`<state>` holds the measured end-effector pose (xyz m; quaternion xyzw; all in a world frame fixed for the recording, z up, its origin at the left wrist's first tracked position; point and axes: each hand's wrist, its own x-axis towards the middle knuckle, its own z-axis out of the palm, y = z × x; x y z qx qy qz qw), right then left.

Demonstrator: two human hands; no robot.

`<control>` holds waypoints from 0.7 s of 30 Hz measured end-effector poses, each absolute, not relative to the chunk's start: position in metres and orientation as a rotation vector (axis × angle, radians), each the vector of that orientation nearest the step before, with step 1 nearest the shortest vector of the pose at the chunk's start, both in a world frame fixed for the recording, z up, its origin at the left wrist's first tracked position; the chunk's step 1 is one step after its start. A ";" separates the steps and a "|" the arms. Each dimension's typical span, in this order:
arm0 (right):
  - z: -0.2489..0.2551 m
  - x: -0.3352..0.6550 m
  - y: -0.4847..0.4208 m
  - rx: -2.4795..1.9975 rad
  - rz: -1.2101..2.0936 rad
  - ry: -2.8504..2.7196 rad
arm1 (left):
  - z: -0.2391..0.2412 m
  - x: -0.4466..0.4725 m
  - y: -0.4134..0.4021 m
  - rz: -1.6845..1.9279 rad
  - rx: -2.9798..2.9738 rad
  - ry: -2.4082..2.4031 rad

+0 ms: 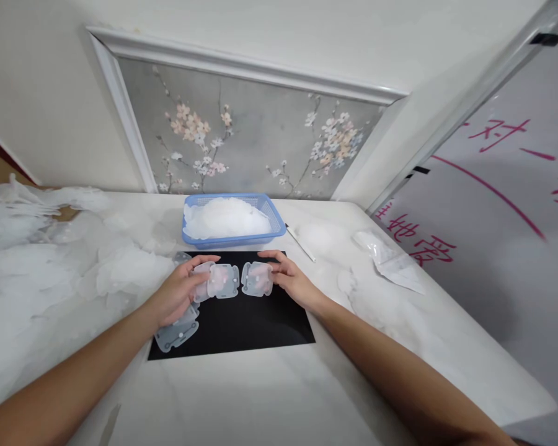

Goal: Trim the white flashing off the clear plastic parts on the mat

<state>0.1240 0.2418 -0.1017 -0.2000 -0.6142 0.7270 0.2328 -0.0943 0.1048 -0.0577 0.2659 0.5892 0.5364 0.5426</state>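
Above a black mat [255,325], my left hand [183,290] pinches translucent plastic pieces [223,280] with rounded, notched edges; two of them overlap side by side. My right hand [291,279] grips a single similar translucent piece [256,279] by its right edge, with a narrow gap between it and the left hand's pieces. Fingers show pink through the plastic. Below my left hand, more such pieces [177,336] lie on the mat's left side, partly covered by the hand. Their exact number is hidden.
A blue basket [235,241] filled with white translucent sheets stands behind the mat. A white pen [301,243] lies right of it. Heaps of translucent pieces [32,279] cover the table's left. A clear plastic bag [390,260] lies at right, near a whiteboard [502,204].
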 end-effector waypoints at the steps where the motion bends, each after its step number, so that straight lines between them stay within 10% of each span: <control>1: -0.101 0.124 0.242 -0.546 2.001 -1.681 | -0.057 -0.094 0.105 1.279 0.632 1.398; 21: -0.100 0.124 0.240 -0.560 1.996 -1.665 | -0.053 -0.091 0.104 1.291 0.608 1.380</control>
